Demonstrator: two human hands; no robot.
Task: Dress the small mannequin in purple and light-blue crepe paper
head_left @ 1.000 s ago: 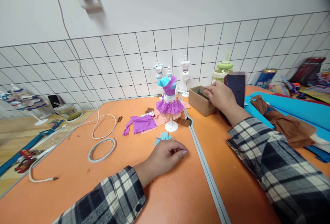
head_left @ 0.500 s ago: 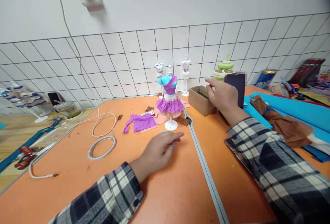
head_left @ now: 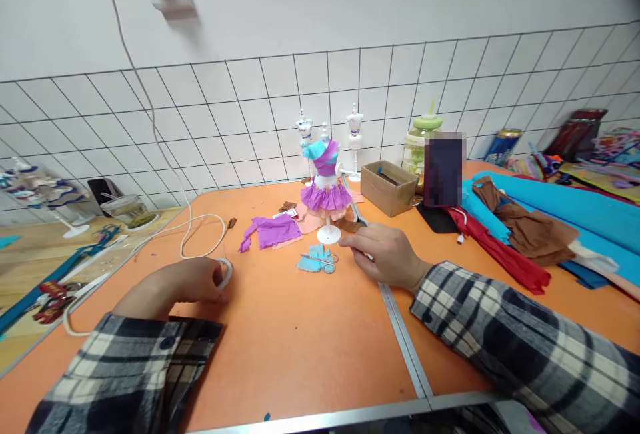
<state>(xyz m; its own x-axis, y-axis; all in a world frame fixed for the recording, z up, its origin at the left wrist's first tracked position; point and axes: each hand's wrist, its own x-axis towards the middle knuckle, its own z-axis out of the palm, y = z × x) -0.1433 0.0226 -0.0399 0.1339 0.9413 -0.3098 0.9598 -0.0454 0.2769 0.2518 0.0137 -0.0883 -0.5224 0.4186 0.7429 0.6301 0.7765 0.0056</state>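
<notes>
My left hand (head_left: 177, 284) lies low on the orange table (head_left: 300, 341), fingers curled over a white tape roll (head_left: 227, 269) whose far edge shows past them. My right hand (head_left: 385, 254) rests near the table seam with thumb and fingers pinched together, tips close to the white base of a small dress-form mannequin (head_left: 326, 181) wearing a purple and blue outfit. What the pinch holds, if anything, does not show. Small scissors lie on blue scraps (head_left: 317, 262) between the hands. A purple fabric piece (head_left: 273, 231) lies left of the mannequin.
Behind the mannequin stand two bare mini mannequins (head_left: 354, 124), a cardboard box (head_left: 389, 187), a green-lidded jar (head_left: 420, 144) and an upright phone (head_left: 444, 171). Blue, brown and red fabrics (head_left: 520, 227) pile at right. A white cable (head_left: 200, 234) loops at left near a cup (head_left: 125, 211).
My right hand left the cardboard box and came down beside the mannequin base. My left hand slid left from the blue scraps onto the tape roll. The view shifted slightly.
</notes>
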